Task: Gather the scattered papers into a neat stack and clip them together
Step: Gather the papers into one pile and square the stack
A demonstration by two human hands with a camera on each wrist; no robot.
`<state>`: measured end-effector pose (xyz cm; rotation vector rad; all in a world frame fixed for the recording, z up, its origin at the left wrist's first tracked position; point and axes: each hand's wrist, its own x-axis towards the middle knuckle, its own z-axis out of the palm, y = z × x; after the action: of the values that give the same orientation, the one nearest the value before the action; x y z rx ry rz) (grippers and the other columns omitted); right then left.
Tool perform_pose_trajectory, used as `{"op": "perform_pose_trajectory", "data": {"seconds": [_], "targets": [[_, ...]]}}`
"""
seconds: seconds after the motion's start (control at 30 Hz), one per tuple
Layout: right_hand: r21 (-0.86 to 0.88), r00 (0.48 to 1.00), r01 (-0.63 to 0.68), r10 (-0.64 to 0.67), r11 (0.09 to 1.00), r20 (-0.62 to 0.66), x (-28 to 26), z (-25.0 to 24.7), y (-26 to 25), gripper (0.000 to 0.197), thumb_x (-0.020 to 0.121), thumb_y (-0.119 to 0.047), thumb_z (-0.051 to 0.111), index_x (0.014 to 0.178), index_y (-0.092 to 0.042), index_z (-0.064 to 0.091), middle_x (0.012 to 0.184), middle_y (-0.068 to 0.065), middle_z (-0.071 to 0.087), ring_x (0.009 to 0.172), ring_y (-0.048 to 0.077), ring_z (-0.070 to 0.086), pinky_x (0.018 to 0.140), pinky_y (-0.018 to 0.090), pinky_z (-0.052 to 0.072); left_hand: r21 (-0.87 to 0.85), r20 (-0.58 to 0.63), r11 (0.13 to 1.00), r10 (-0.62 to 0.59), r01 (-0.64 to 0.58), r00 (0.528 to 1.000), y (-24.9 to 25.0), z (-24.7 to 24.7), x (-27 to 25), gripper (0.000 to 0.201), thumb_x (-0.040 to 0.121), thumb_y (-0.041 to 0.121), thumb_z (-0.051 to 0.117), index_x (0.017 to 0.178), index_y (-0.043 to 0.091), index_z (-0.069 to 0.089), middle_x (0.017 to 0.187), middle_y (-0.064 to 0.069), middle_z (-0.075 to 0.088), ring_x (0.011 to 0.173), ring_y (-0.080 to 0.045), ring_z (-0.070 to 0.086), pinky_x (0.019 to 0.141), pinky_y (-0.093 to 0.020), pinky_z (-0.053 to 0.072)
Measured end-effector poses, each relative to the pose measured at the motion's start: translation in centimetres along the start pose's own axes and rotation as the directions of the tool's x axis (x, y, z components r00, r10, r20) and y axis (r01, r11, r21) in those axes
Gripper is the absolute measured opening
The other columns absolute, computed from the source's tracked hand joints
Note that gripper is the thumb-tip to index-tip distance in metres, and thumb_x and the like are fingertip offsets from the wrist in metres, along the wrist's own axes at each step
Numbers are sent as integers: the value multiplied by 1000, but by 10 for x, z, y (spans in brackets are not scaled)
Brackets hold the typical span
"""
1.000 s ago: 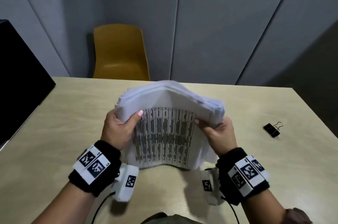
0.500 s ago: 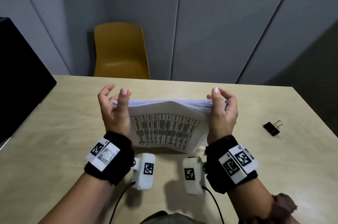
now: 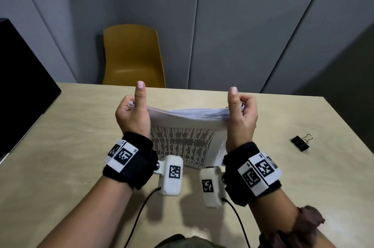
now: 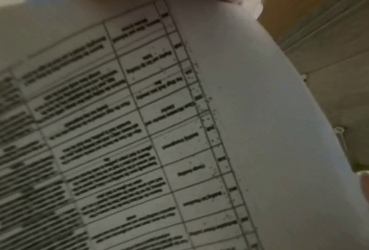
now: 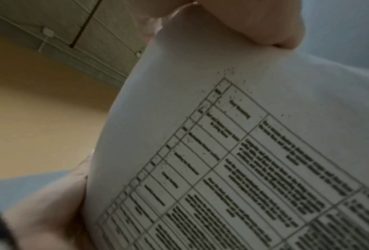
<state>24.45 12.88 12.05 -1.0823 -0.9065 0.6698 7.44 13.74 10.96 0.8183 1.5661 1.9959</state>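
A thick stack of white papers [image 3: 186,142] with a printed table on the near sheet stands on its lower edge on the table, top edge level. My left hand [image 3: 131,114] grips its left side and my right hand [image 3: 242,114] grips its right side, fingers curled behind the sheets, thumbs pointing straight up. The left wrist view is filled by the printed sheet [image 4: 179,118]. In the right wrist view the same sheet [image 5: 222,152] bends slightly under my thumb [image 5: 254,20]. A black binder clip [image 3: 300,142] lies on the table to the right, well apart from my right hand.
The beige table [image 3: 60,146] stretches out on both sides of the stack. A yellow chair [image 3: 131,55] stands behind its far edge against a grey wall. A large black object [image 3: 20,65] sits at the table's left edge.
The stack, arched and splayed a second ago, now stands squared on its edge. Both hands slid to its sides and the thumbs rose to point up.
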Motion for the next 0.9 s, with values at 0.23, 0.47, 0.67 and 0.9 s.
{"op": "perform_pose_trajectory", "data": {"seconds": [0.23,0.47,0.67,0.9], "targets": [[49,981,28,-37,998,190,-3,-17,5,41,63,-42,65,97,-26,49,86,-3,54,75,1,54,71,15,44,-49,-43,997,-69,67,997,7,6,3,62,80,51,62,33,22,34,32,11,29,41,-5,28,49,-19,26],[-44,933,-18,32,999,359,6,-42,30,37,70,8,72,90,-19,58,77,-15,71,72,-2,62,68,15,52,-49,363,990,-106,132,926,9,-5,7,63,52,77,63,67,20,43,60,7,43,57,-11,43,51,-23,35],[-27,955,-33,39,999,296,14,-46,36,34,76,11,66,88,-20,60,75,-21,71,73,-5,63,72,14,51,119,671,990,-24,-76,741,-23,-33,13,39,73,2,69,97,29,55,97,7,60,95,-14,56,76,-12,47],[-99,953,235,-210,967,218,1,-36,12,68,75,6,66,127,-24,33,95,-22,54,82,6,56,78,20,49,128,537,943,193,-306,821,-11,-33,4,52,75,4,69,111,33,46,92,14,58,82,-1,61,77,-18,52]]}}
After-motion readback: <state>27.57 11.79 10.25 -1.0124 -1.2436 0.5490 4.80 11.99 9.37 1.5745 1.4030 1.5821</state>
